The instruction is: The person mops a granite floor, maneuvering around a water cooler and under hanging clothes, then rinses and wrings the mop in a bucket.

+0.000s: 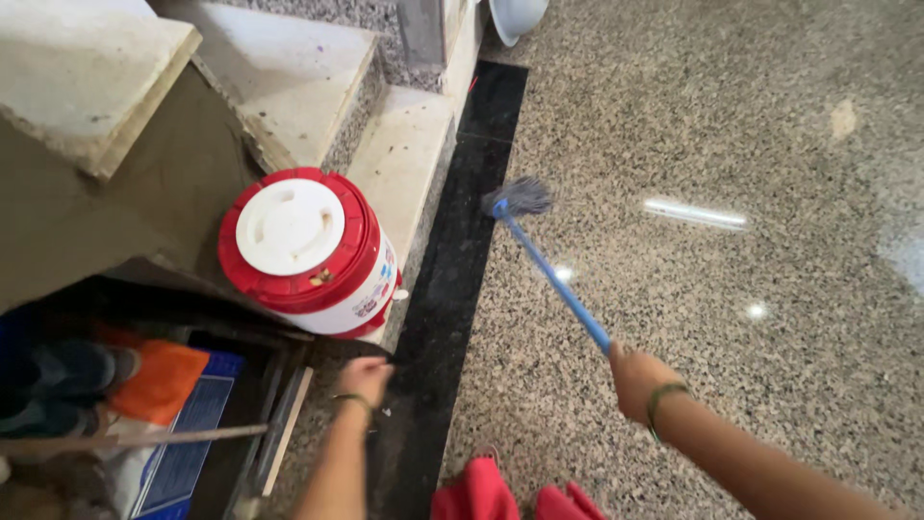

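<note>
My right hand (637,377) is closed around the blue handle of a broom (553,276). Its grey bristle head (520,197) rests on the black floor strip (462,260) beside the lowest stair step. My left hand (364,377) hangs low with curled fingers just below a red and white round cooler jug (306,248); I see nothing held in it. The jug stands upright on the bottom step, its white lid on top.
Stone stairs (289,77) rise at the upper left. Under them is a dark nook holding an orange cloth (164,380) and a blue mat (188,438). Speckled granite floor (731,173) stretches to the right. Red fabric (481,493) shows at the bottom edge.
</note>
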